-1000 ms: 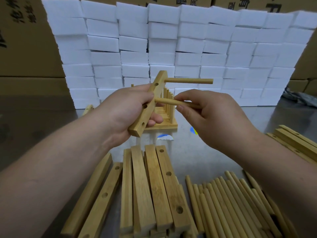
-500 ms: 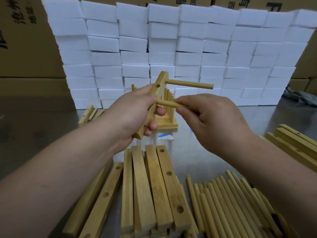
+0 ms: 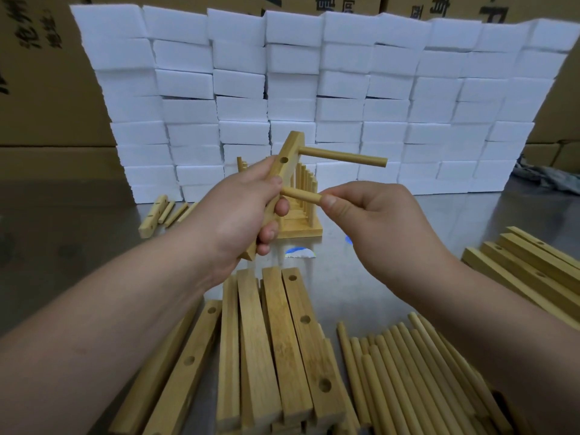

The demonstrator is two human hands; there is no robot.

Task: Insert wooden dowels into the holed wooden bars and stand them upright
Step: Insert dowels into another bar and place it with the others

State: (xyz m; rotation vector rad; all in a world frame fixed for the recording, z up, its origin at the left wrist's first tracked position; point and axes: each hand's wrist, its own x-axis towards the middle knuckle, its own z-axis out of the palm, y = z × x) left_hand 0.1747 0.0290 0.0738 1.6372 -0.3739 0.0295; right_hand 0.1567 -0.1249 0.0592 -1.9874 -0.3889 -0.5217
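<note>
My left hand (image 3: 243,211) grips a holed wooden bar (image 3: 288,157), tilted with its top end away from me. One dowel (image 3: 343,156) sticks out of the bar's upper hole toward the right. A second dowel (image 3: 300,194) sits with its left end at the bar's middle, and my right hand (image 3: 373,218) pinches its right end between thumb and fingers. Behind my hands stand finished bars with upright dowels (image 3: 303,211) on the table.
Loose holed bars (image 3: 276,343) lie in front of me, a heap of dowels (image 3: 420,375) at the lower right, more bars (image 3: 530,268) at the right edge. A bar and a few dowels (image 3: 163,211) lie at the left. A wall of white foam blocks (image 3: 314,98) closes the back.
The second dowel has gone deeper into the bar, so less of it shows. My right hand slid along it to its end. The bar has turned more upright.
</note>
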